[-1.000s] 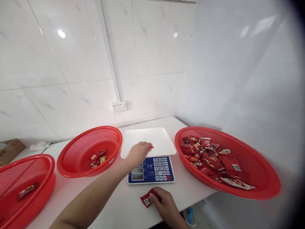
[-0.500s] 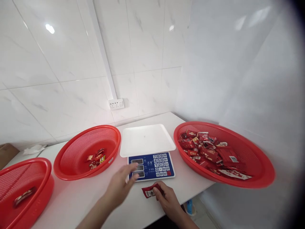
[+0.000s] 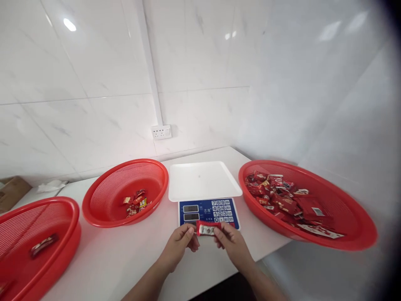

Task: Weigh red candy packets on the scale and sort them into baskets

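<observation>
Head view: one white table [image 3: 125,257], bearing the items below. One right-hand basket [image 3: 347,217], red, with a heap of red-wrapped sweets [image 3: 283,202]. One middle basket [image 3: 109,184], red, a small cluster of mixed sweets [image 3: 134,205] on its floor. One left basket [image 3: 67,251], red, partly out of sight, a wrapped bar [image 3: 44,245] lying in it. One scale [image 3: 206,207], blue panel toward the person, white tray [image 3: 203,182] behind. Two bare hands: left hand [image 3: 179,246] and right hand [image 3: 233,244], facing each other just in front of the scale. One red packet [image 3: 206,230], pale label showing, held level between them and overlapping the panel's near edge from this viewpoint. Alteration noted: half a second ago the left hand hung with parted fingers near the panel's left side and the right hand alone had the packet, lower down; now both are at it, which suggests one-handed holding has given way to two-handed handling. Fingers, left: thumb and forefinger pinching the packet's left end, the rest loosely curled. Fingers, right: thumb pressed over the packet's right end, forefinger at its upper edge, the others bent beneath and partly hidden.
</observation>
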The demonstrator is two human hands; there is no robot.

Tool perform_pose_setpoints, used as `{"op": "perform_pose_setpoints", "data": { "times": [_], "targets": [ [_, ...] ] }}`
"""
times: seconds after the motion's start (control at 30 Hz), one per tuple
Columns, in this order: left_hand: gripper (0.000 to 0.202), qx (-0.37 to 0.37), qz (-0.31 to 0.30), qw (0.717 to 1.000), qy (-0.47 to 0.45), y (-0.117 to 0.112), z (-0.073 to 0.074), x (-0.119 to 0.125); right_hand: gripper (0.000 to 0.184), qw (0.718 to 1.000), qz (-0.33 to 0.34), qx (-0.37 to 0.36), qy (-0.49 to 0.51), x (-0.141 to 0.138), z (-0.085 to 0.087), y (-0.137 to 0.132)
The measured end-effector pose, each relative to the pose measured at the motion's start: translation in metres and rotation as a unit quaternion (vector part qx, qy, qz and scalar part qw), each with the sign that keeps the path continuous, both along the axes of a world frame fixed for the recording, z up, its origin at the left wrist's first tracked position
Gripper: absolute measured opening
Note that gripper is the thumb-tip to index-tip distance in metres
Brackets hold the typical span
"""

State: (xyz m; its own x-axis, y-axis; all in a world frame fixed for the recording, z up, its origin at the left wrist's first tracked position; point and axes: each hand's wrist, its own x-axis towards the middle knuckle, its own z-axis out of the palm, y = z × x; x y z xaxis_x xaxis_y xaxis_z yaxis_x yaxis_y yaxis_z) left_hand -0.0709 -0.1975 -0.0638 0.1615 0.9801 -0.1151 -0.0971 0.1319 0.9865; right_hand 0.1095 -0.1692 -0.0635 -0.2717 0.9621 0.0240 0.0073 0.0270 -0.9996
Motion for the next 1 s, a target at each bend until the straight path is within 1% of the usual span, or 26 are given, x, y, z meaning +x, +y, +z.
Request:
{"op": "perform_pose_setpoints", "data": {
  "times": [0.07, 0.13, 0.23, 0.3, 0.33, 0.4, 0.43, 0.47, 0.5, 0.57, 0.6, 0.67, 0.73, 0.77, 0.8, 0.83, 0.87, 0.93, 1.0],
  "targets": [
    [0.039, -0.025, 0.009, 0.999, -0.038, -0.002, -0.006, -0.002, 0.04, 1.0, -0.023, 0.004, 0.007, -0.011, 0.015, 0.009],
    [0.039, -0.04, 0.012, 0.997, -0.057, -0.002, -0.011, -0.003, 0.037, 1.0, -0.008, 0.003, 0.015, -0.029, 0.032, 0.018],
    [0.04, -0.046, 0.01, 0.997, -0.066, 0.0, -0.016, -0.004, 0.031, 0.998, 0.055, 0.012, 0.027, -0.068, 0.058, 0.031],
    [0.04, -0.045, 0.007, 0.997, -0.066, 0.002, -0.017, -0.006, 0.03, 0.992, 0.115, 0.024, 0.042, -0.096, 0.07, 0.039],
    [0.04, -0.044, 0.007, 0.997, -0.065, 0.003, -0.017, -0.007, 0.035, 0.987, 0.153, 0.026, 0.044, -0.108, 0.074, 0.043],
    [0.039, -0.04, 0.005, 0.997, -0.063, 0.004, -0.018, -0.009, 0.051, 0.978, 0.203, 0.037, 0.031, -0.125, 0.077, 0.05],
    [0.038, -0.039, 0.003, 0.997, -0.061, 0.005, -0.018, -0.01, 0.055, 0.976, 0.211, 0.055, 0.012, -0.127, 0.076, 0.053],
    [0.038, -0.038, 0.0, 0.998, -0.057, 0.005, -0.019, -0.011, 0.056, 0.975, 0.206, 0.081, -0.014, -0.126, 0.075, 0.057],
    [0.038, -0.038, -0.003, 0.998, -0.051, 0.005, -0.019, -0.012, 0.054, 0.974, 0.19, 0.112, -0.045, -0.12, 0.073, 0.061],
    [0.037, -0.036, -0.011, 0.999, -0.032, 0.006, -0.02, -0.012, 0.045, 0.97, 0.133, 0.168, -0.112, -0.096, 0.07, 0.069],
    [0.037, -0.033, -0.017, 0.999, -0.02, 0.006, -0.021, -0.011, 0.041, 0.967, 0.095, 0.186, -0.145, -0.078, 0.069, 0.075],
    [0.036, -0.026, -0.029, 0.999, 0.003, 0.006, -0.022, -0.01, 0.037, 0.955, 0.007, 0.207, -0.21, -0.035, 0.071, 0.087],
    [0.036, -0.021, -0.043, 0.999, 0.022, 0.005, -0.024, -0.008, 0.037, 0.928, -0.079, 0.222, -0.289, 0.015, 0.075, 0.098],
    [0.037, -0.021, -0.049, 0.998, 0.031, 0.005, -0.024, -0.008, 0.039, 0.907, -0.114, 0.222, -0.34, 0.04, 0.077, 0.104],
    [0.038, -0.023, -0.052, 0.998, 0.039, 0.006, -0.025, -0.007, 0.039, 0.883, -0.132, 0.199, -0.403, 0.065, 0.078, 0.108],
    [0.038, -0.026, -0.053, 0.997, 0.048, 0.006, -0.025, -0.007, 0.039, 0.861, -0.12, 0.163, -0.466, 0.088, 0.079, 0.11],
    [0.039, -0.029, -0.054, 0.996, 0.057, 0.006, -0.025, -0.007, 0.037, 0.853, -0.105, 0.134, -0.494, 0.108, 0.079, 0.112],
    [0.041, -0.032, -0.054, 0.996, 0.069, 0.007, -0.025, -0.006, 0.033, 0.841, -0.059, 0.078, -0.532, 0.14, 0.073, 0.112],
    [0.043, -0.032, -0.055, 0.995, 0.074, 0.008, -0.025, -0.005, 0.038, 0.834, -0.03, 0.043, -0.549, 0.159, 0.064, 0.111]
  ]
}}
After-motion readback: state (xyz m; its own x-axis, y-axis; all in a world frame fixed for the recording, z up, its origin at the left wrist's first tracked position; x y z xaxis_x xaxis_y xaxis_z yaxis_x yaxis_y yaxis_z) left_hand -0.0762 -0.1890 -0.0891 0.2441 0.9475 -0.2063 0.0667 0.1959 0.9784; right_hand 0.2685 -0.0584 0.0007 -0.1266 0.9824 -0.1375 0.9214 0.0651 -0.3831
